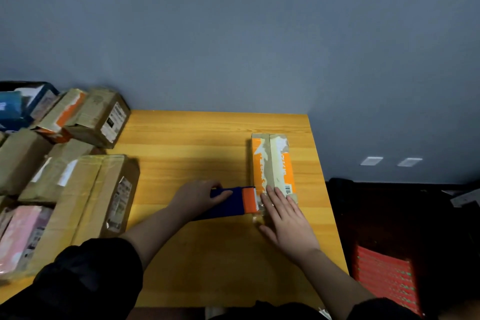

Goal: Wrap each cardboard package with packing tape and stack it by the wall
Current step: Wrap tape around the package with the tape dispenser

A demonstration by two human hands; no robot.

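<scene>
Cardboard package (272, 163), orange and tan, is lying lengthwise near the right edge of the wooden worktop (194, 143). Taped packages (78, 189) are piling along the left side. A blue tape dispenser (228, 205) is touching the package's near end, the left hand (200, 196) curling its grip around it. The right hand (285, 218) is pressing flat on that end, fingers straight.

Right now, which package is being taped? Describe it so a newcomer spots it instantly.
On the yellow wooden table, look toward the right edge, away from the pile of brown cardboard packages on the left. The long narrow orange-and-cream cardboard package lies alone there, its near end under the flat right hand. The left hand holds a blue-and-orange tape dispenser against it.
</scene>
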